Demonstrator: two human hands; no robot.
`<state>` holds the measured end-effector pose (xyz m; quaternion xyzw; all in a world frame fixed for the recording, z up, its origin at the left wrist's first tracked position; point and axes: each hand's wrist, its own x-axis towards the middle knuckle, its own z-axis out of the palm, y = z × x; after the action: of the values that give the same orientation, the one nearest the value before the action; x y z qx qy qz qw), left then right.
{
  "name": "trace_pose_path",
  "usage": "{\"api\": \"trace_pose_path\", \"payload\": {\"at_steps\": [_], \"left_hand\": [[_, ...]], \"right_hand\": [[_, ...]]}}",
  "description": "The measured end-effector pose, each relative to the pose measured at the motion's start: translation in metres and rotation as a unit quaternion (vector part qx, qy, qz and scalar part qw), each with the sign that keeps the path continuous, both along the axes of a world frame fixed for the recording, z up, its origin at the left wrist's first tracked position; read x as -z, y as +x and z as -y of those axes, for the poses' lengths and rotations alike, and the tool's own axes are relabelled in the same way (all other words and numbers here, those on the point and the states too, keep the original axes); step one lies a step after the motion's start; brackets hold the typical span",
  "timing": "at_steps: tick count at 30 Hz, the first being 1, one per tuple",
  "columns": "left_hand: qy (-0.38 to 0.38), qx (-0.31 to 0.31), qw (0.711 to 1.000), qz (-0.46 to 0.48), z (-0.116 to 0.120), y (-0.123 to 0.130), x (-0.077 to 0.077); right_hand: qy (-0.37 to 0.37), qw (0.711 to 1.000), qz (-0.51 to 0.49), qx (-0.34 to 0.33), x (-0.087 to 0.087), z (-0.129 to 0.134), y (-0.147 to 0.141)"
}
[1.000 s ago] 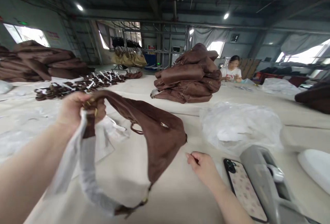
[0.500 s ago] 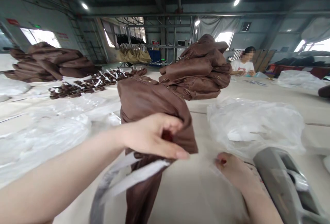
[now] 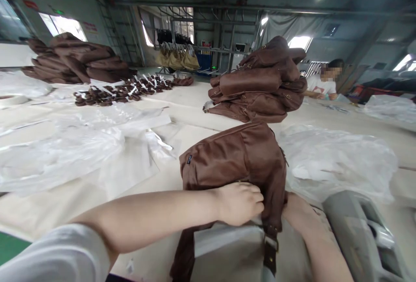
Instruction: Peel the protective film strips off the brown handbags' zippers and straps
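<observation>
A brown leather-look bag (image 3: 224, 156) with a small dark label lies in front of me. My left hand (image 3: 242, 204) is at its near edge, fingers curled in against the bag. To the right, my right hand (image 3: 299, 215) rests against the bag's hanging strap (image 3: 273, 206), which has a metal buckle low down; the strap hides its fingertips. Below my left hand a white strip (image 3: 229, 239) lies across a pale grey surface, and another brown strap (image 3: 183, 254) hangs at its left.
Clear plastic sheets (image 3: 338, 160) lie right of the bag, others (image 3: 65, 152) to the left. A grey plastic device (image 3: 357, 234) stands beside my right arm. Beyond are a stack of brown bags (image 3: 256, 82), rolled straps (image 3: 113, 91), another brown pile (image 3: 78, 59) and a person (image 3: 323, 85).
The bag has shifted right and turned, its label now showing. My left hand has moved right with it, its fingers closing. The right hand stays nearly in place, now partly behind the strap.
</observation>
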<state>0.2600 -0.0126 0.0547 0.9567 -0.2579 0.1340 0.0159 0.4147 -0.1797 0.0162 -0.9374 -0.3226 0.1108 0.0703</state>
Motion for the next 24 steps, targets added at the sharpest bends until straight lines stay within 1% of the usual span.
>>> {"api": "trace_pose_path", "payload": {"at_steps": [2,3,4,6,8,10,14,16,18,21,22,24], "left_hand": [[0.037,-0.007,0.997,0.061,-0.007,-0.008,0.017],[0.038,-0.029,0.996,0.077,-0.012,-0.013,0.023],[0.029,-0.066,0.994,0.085,-0.018,-0.018,0.026],[-0.002,-0.164,0.983,0.084,-0.031,-0.027,0.026],[-0.028,-0.242,0.967,0.072,-0.050,-0.033,0.025],[-0.041,-0.295,0.953,0.046,-0.074,-0.037,0.026],[-0.049,-0.393,0.917,-0.038,-0.126,-0.051,0.037],[-0.040,-0.410,0.908,-0.077,-0.147,-0.063,0.040],[-0.028,-0.401,0.910,-0.106,-0.163,-0.073,0.038],[-0.011,-0.389,0.911,-0.134,-0.189,-0.083,0.029],[-0.006,-0.398,0.906,-0.143,-0.197,-0.084,0.024],[0.005,-0.433,0.886,-0.163,-0.210,-0.083,0.014]], "right_hand": [[-0.003,1.000,-0.022,-0.010,0.004,-0.001,0.004],[-0.006,0.999,-0.030,-0.010,0.006,-0.001,0.005],[-0.010,0.999,-0.030,-0.001,0.007,-0.001,0.006],[-0.016,0.999,-0.030,0.013,0.007,0.000,0.006],[-0.011,0.999,-0.031,0.013,0.004,0.001,0.003],[-0.005,0.999,-0.032,0.012,0.000,0.002,0.000],[-0.015,0.999,-0.034,0.033,-0.005,0.002,-0.003],[-0.011,0.999,-0.026,0.038,-0.004,0.001,-0.002],[-0.007,0.999,-0.014,0.036,-0.004,0.001,-0.002],[-0.026,0.999,-0.003,0.031,-0.010,0.001,-0.007],[-0.033,0.999,-0.001,0.032,-0.013,0.001,-0.009],[-0.046,0.998,0.002,0.043,-0.019,0.001,-0.014]]}}
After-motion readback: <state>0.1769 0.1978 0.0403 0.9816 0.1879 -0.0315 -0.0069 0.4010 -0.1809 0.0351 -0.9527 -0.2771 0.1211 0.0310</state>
